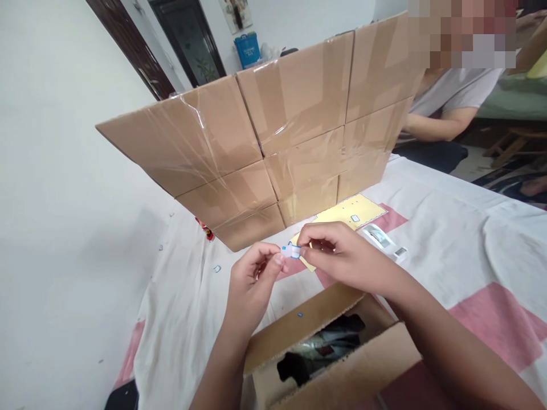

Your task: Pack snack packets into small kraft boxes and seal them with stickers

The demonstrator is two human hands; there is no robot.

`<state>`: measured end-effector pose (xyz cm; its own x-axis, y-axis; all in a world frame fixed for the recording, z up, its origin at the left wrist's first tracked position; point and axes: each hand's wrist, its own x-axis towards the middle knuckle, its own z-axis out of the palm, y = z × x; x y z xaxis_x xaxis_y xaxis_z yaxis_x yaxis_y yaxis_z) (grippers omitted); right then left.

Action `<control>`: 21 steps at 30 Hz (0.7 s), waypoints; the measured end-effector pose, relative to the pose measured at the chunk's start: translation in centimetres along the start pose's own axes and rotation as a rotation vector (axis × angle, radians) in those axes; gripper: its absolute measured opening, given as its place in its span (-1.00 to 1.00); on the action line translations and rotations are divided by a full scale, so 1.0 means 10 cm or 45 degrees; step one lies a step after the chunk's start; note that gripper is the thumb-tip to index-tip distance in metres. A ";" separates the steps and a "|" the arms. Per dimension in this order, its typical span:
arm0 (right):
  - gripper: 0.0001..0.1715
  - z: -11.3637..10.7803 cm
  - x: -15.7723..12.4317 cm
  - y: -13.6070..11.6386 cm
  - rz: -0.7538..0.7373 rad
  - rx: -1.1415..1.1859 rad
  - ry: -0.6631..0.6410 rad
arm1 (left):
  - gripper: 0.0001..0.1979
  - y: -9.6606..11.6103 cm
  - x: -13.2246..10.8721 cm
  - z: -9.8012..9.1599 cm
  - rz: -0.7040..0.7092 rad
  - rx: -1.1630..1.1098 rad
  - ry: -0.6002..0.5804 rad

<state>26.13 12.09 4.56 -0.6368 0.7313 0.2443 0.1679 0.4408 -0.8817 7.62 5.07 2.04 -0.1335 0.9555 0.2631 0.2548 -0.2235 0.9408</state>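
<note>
Two hands pinch a small sticker (292, 251) between them — left hand (252, 282) on its left end, right hand (342, 256) opposite — long axis seemingly crosswise.

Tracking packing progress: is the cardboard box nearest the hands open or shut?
Open. The cardboard box has a flap raised; dark contents show inside. The left hand and right hand pinch a sticker.
</note>
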 end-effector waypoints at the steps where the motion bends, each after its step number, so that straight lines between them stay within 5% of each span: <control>1: -0.81 -0.01 0.02 0.03 0.019 0.005 0.000 | -0.81 -0.01 0.01 0.00 -0.007 0.001 0.008; 11: -0.80 -0.16 0.19 0.37 0.140 0.031 -0.047 | -0.81 -0.06 0.03 0.00 -0.088 0.016 0.029; 21: -0.78 -0.05 0.48 1.50 0.768 -0.587 -0.125 | -0.78 -0.06 0.04 -0.01 -0.100 0.101 0.019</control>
<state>25.94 22.47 -7.30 -0.3955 0.8741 -0.2819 0.7910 0.1682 -0.5882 7.32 5.56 1.61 -0.1698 0.9664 0.1929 0.3177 -0.1316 0.9390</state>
